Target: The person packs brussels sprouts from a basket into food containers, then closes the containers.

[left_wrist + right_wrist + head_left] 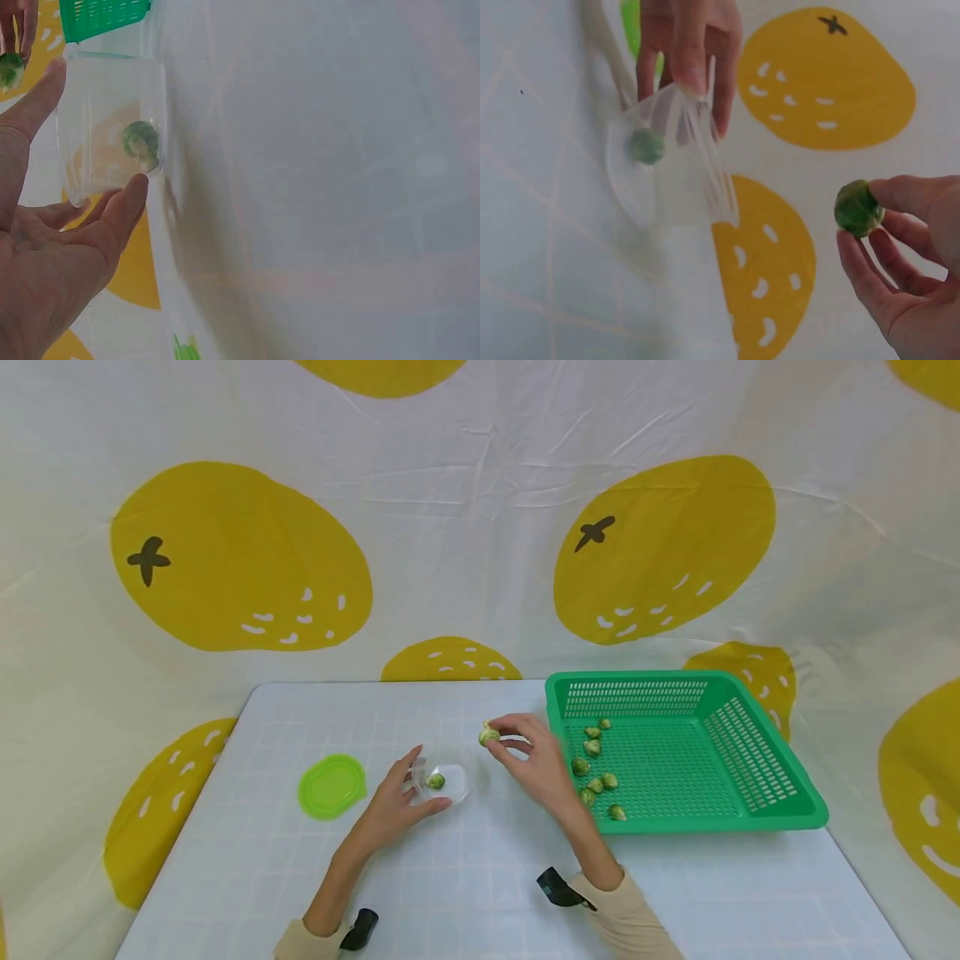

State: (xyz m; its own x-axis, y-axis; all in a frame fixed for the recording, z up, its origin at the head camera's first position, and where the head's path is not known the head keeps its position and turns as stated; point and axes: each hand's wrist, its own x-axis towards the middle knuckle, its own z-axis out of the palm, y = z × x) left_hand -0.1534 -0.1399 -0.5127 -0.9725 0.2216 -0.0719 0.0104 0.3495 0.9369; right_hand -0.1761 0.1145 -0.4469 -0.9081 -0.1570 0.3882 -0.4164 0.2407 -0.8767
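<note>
A small clear plastic container [459,790] stands on the table with one Brussels sprout [435,782] inside. My left hand [393,806] grips it from the left, thumb at the near rim and fingers round the far side. In the left wrist view the sprout [140,144] shows through the container's wall. My right hand [536,764] pinches another Brussels sprout [489,735] between thumb and fingertips, raised to the right of the container. The right wrist view shows this held sprout [858,208] apart from the container [676,161].
A green plastic basket [776,793] stands at the right, with several Brussels sprouts [592,747] along its left side. To the left of the container lies a bright green lid [332,787]. A fruit-print cloth [465,552] hangs behind the white table [480,893].
</note>
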